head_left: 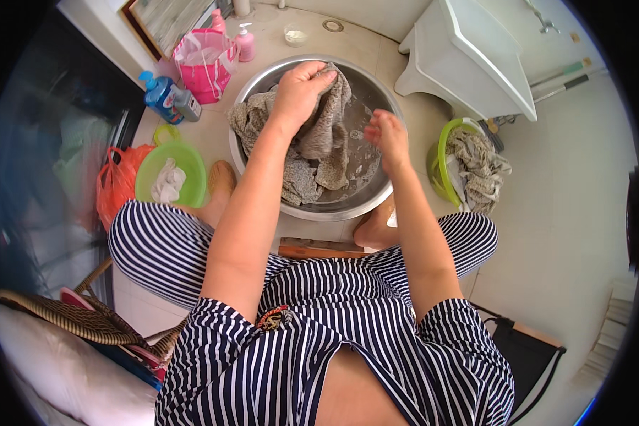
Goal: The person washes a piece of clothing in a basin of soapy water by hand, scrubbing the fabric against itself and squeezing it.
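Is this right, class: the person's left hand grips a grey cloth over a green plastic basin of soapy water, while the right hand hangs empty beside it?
Not quite. The basin under the hands is a shiny metal one, not green plastic, as the head view shows. The rest stands: the left hand grips the grey cloth over the soapy water, and the right hand is empty beside it.

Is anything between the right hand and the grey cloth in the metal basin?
Nothing visible. The right hand hangs over the soapy water in the metal basin, with open space across to the grey cloth, which the left hand grips.
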Demonstrator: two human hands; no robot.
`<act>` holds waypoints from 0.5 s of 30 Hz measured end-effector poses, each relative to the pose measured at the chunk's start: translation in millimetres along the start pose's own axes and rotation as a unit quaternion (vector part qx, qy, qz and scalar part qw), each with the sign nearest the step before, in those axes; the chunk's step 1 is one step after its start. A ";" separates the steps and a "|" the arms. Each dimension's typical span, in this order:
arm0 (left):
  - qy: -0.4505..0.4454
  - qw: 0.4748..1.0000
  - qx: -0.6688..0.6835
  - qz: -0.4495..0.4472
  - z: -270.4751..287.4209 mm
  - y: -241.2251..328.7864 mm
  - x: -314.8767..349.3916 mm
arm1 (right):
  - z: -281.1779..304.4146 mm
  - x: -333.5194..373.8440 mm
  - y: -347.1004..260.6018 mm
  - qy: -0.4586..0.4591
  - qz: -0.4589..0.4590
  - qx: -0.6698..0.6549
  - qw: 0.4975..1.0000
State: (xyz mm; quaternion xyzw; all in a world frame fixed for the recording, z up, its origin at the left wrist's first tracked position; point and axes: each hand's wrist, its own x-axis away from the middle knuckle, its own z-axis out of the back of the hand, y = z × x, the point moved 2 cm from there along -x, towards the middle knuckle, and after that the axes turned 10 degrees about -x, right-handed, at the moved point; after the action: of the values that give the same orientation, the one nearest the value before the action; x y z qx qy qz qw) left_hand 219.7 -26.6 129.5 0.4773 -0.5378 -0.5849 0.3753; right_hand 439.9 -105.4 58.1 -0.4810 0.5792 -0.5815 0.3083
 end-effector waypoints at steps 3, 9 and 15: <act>-0.003 0.999 -0.042 0.000 -2.7 21.8 -7.0 | 1.0 22.9 51.7 -0.008 -0.201 -0.020 0.979; -0.012 0.998 -0.055 0.028 -14.7 48.7 3.4 | -53.7 52.6 88.3 -0.110 -0.188 -0.136 0.966; 0.013 0.982 -0.184 -0.031 -25.4 34.9 36.2 | -49.6 14.5 44.5 -0.064 -0.097 -0.646 0.754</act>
State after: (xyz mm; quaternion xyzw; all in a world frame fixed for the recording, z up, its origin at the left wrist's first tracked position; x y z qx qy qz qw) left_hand 232.1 -72.8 159.2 0.4242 -0.4013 -0.6787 0.4454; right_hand 380.6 -106.2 24.4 -0.6551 0.7465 -0.0635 -0.0979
